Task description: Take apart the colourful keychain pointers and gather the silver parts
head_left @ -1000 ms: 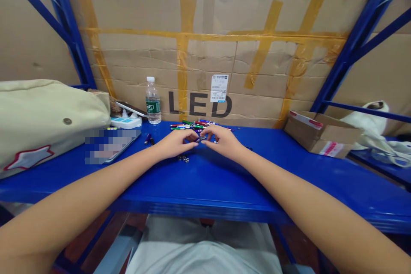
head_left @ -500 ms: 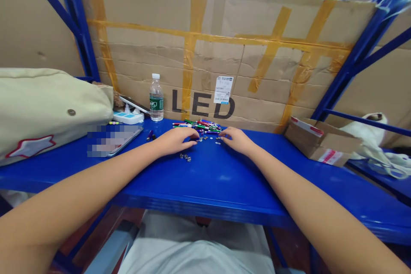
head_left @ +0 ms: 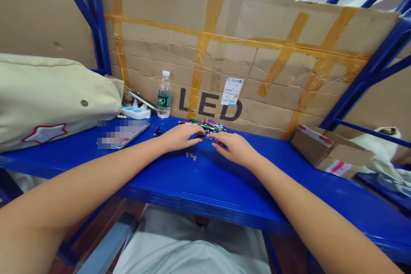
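A pile of colourful metallic pens (head_left: 210, 125), red, green, blue and purple, lies just beyond my hands on the blue table (head_left: 205, 184). My left hand (head_left: 183, 137) is curled at the near left side of the pile. Something dark shows between its thumb and fingers, too hidden to name. My right hand (head_left: 233, 147) reaches in from the right, its bent fingers apart over small pieces and nothing visible in them. Only a few of these small pieces (head_left: 210, 138) show between the hands. Several small silvery metal parts (head_left: 192, 156) sit nearer to me, below my left hand.
At the left are a cream bag (head_left: 54, 94), a phone-like flat device (head_left: 133, 136), a power strip (head_left: 136, 112) and a water bottle (head_left: 164, 96). A cardboard sheet (head_left: 154, 60) backs the table. An open cardboard box (head_left: 330, 150) stands at the right.
My right hand has moved left, closer to my left hand, and now covers most of the small flat pieces. The view has shifted, so the surroundings appear farther right.
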Available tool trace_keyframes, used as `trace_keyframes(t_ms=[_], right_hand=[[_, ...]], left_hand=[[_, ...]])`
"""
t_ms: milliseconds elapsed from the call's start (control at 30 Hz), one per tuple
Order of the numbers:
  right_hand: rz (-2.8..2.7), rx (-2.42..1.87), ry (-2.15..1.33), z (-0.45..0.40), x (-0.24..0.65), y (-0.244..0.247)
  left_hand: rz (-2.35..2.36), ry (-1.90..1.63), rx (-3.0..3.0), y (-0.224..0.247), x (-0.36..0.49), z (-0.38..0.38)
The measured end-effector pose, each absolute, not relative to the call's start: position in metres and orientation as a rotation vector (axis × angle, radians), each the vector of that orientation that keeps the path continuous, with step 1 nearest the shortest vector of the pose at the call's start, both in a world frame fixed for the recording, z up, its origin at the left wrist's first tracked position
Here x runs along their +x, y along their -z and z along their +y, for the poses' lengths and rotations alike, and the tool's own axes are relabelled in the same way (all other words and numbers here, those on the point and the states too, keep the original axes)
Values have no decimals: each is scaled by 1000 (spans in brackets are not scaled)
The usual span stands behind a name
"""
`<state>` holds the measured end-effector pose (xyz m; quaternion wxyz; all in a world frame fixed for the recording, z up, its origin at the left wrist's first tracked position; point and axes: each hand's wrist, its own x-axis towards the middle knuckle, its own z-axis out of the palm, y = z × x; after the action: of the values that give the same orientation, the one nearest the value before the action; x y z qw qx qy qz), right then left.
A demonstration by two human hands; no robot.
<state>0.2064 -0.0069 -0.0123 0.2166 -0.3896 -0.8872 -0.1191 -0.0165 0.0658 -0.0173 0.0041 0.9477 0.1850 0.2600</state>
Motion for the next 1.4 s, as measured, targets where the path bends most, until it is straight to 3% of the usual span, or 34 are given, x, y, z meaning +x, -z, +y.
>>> trace_keyframes(t_ms=[333,667,1067,1400], right_hand=[[-2460,-1175,422,-12,198,12],[-2243,-1202,98,3,211,14],[-2334,-1716,299,50,274,45],[-2334,-1677,360,48,267,41]], left_hand=[[612,-807,2979,16,-16,62],[689,-804,2901,18,-17,66],[705,-770,2871,16,-20,69],[705,-740,2883,17,-20,70]])
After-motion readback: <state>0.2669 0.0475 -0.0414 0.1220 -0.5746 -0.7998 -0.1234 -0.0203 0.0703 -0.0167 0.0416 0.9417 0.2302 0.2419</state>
